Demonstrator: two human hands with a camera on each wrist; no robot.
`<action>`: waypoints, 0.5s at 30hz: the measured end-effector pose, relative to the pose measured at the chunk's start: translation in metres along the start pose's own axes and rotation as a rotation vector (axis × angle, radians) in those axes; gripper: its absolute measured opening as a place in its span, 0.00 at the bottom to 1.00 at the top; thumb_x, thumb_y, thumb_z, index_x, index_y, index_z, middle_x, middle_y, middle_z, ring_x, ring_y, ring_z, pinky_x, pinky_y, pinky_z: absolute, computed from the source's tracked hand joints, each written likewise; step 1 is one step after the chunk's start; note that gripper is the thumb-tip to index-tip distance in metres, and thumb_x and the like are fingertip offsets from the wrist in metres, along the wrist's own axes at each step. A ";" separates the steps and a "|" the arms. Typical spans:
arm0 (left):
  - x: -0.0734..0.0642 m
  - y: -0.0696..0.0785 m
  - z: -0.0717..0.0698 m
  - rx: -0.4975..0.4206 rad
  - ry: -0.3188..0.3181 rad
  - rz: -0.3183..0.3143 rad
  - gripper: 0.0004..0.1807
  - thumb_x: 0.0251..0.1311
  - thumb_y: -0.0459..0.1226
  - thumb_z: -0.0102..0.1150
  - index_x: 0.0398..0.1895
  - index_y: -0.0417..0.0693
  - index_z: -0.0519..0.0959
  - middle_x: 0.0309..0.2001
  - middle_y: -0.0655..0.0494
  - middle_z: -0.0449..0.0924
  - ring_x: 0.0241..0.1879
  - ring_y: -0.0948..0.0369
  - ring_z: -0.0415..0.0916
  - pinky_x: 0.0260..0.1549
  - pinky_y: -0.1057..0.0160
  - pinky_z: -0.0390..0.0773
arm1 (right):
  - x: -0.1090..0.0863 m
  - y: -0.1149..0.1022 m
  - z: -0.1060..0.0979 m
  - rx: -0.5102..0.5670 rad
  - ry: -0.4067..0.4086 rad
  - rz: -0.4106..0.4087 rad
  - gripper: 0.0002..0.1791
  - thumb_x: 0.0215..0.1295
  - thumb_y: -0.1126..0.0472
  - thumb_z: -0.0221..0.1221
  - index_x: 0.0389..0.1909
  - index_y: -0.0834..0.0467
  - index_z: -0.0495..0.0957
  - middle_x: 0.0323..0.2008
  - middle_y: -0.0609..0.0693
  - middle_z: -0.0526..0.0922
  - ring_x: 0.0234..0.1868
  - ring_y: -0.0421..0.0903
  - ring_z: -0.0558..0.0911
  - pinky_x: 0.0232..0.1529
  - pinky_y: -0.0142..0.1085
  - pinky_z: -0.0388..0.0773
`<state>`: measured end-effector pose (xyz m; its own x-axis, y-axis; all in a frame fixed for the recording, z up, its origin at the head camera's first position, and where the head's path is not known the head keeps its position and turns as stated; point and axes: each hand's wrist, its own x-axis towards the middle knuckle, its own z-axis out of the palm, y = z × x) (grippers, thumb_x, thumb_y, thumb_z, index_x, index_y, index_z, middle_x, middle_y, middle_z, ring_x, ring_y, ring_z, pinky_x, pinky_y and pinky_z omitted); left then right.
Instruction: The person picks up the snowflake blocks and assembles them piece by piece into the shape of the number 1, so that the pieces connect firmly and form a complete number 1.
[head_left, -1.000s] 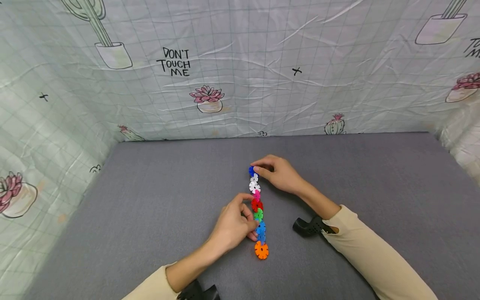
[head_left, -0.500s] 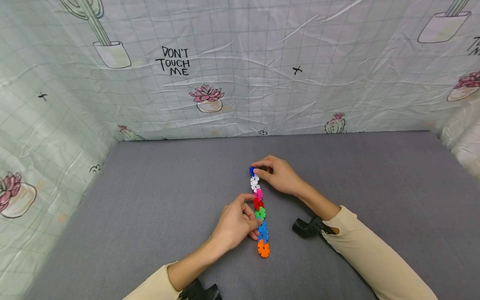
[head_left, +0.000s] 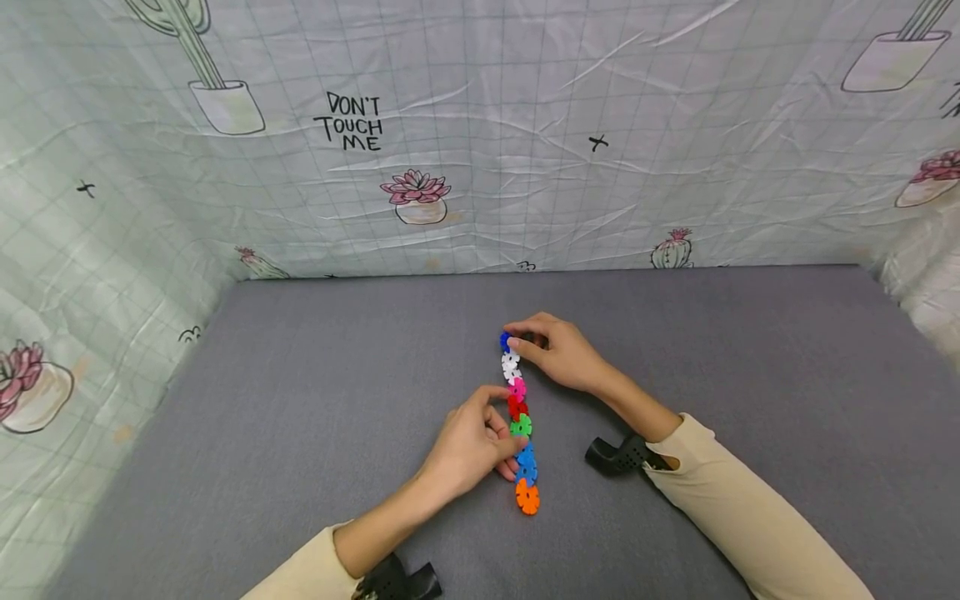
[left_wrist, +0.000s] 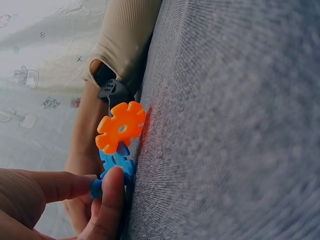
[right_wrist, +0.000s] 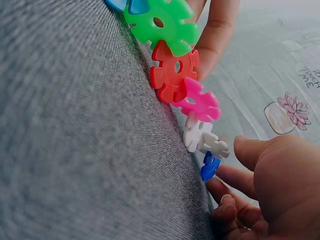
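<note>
A chain of interlocking plastic snowflake discs (head_left: 518, 407) runs away from the person on the grey cloth. From near to far its colours are orange (left_wrist: 121, 128), light blue, green (right_wrist: 162, 25), red, pink, white and dark blue (right_wrist: 210, 166). My left hand (head_left: 467, 446) pinches the chain by a light blue disc (left_wrist: 116, 163) between thumb and finger; its index finger reaches beside the red disc (right_wrist: 175, 71). At the far end, my right hand (head_left: 566, 354) holds the dark blue disc with thumb and fingertips, partly covering it.
The grey cloth-covered table (head_left: 337, 375) spreads around both hands. Behind and at the sides hangs a pale curtain (head_left: 480, 142) printed with potted cacti. Black wrist cameras (head_left: 618, 454) sit on both forearms, below beige sleeves (head_left: 757, 508).
The chain's near, orange end has shifted slightly right and away from the person, and the discs have turned a little. Both hands stay nearly in place.
</note>
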<state>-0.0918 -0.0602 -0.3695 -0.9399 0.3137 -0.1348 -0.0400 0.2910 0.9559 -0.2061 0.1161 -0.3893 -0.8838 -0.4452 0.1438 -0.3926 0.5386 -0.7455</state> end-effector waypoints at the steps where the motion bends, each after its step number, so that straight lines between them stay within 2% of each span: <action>1: 0.000 0.000 0.000 -0.004 -0.002 0.000 0.30 0.53 0.27 0.66 0.59 0.32 0.66 0.25 0.50 0.76 0.15 0.55 0.79 0.18 0.58 0.80 | 0.000 0.000 0.000 0.003 0.002 0.000 0.18 0.69 0.54 0.57 0.55 0.56 0.79 0.40 0.48 0.78 0.32 0.44 0.71 0.32 0.38 0.68; 7: 0.001 0.001 -0.001 -0.009 -0.007 -0.021 0.30 0.55 0.31 0.67 0.60 0.34 0.66 0.25 0.49 0.76 0.16 0.54 0.79 0.18 0.57 0.80 | -0.001 0.002 -0.001 0.024 0.013 0.009 0.19 0.70 0.53 0.56 0.57 0.57 0.77 0.38 0.49 0.77 0.32 0.44 0.72 0.32 0.38 0.68; 15: 0.005 0.003 -0.014 0.108 -0.002 -0.066 0.34 0.56 0.43 0.68 0.59 0.33 0.65 0.23 0.49 0.77 0.14 0.56 0.77 0.19 0.57 0.78 | -0.005 0.006 -0.002 0.116 0.047 0.040 0.21 0.72 0.51 0.53 0.59 0.57 0.75 0.46 0.52 0.77 0.37 0.45 0.76 0.36 0.40 0.73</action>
<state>-0.1008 -0.0702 -0.3633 -0.9356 0.2926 -0.1977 -0.0653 0.4068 0.9112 -0.2044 0.1225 -0.3932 -0.9100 -0.3900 0.1407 -0.3273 0.4673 -0.8213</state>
